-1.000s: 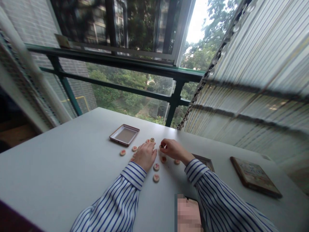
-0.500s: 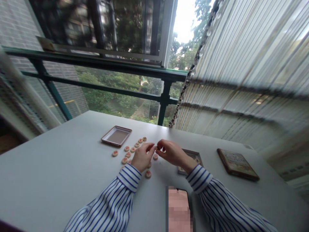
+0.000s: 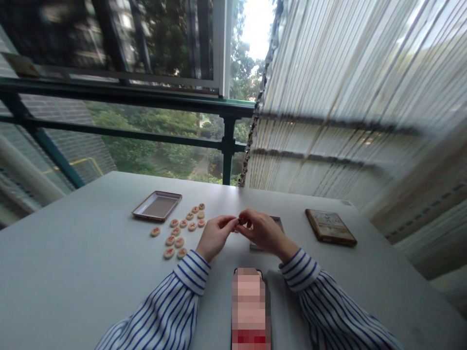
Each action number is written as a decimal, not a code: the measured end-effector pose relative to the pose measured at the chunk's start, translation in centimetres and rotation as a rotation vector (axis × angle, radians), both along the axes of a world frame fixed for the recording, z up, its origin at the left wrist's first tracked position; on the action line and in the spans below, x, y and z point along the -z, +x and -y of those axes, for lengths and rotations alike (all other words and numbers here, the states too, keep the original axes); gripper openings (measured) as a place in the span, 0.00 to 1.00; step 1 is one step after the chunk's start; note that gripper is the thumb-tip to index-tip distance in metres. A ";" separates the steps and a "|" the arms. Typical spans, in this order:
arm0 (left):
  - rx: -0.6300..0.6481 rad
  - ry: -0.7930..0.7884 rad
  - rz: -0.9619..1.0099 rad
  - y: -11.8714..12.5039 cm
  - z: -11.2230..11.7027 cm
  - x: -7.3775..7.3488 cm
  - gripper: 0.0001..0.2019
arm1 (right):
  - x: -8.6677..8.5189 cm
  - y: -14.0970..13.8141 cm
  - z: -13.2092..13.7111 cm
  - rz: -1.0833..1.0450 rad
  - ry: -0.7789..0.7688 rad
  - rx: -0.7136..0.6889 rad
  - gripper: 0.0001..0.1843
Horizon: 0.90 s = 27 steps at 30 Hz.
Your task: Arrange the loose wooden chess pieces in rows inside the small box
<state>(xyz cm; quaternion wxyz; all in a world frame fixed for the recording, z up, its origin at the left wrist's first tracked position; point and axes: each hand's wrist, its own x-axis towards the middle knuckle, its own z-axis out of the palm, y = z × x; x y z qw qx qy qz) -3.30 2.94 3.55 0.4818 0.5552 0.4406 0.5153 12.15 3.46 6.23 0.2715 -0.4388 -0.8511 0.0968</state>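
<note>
My left hand [image 3: 215, 237] and my right hand [image 3: 264, 234] meet above the table, thumbs and fingertips pinched together. Between the right fingertips shows a small dark-marked xiangqi piece [image 3: 240, 221], mostly hidden; the left fingertips close on its near side. Round wooden xiangqi pieces, most with red characters, lie spread to the left of my left hand, one of them [image 3: 192, 226] close by. Behind and under my right hand is a shallow grey tray [image 3: 278, 222], partly covered by the hand, so its contents are mostly hidden.
At the back left lies an open shallow lid [image 3: 134, 214] with a brown rim. A brown picture-covered box [image 3: 330, 227] rests on the right of the white table [image 3: 91, 272]. A phone [image 3: 251, 301] lies between my forearms. Railing and string curtain [image 3: 310, 121] stand beyond.
The view has turned right, so the table's things sit further left in it. Both hands have shifted right over the table, still pinched together, uncovering more pieces and covering more of the tray.
</note>
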 end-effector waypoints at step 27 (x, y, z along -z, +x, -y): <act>0.113 -0.120 0.330 5.3 -0.9 2.4 0.15 | 0.8 4.8 -0.3 -0.124 -0.120 0.033 0.10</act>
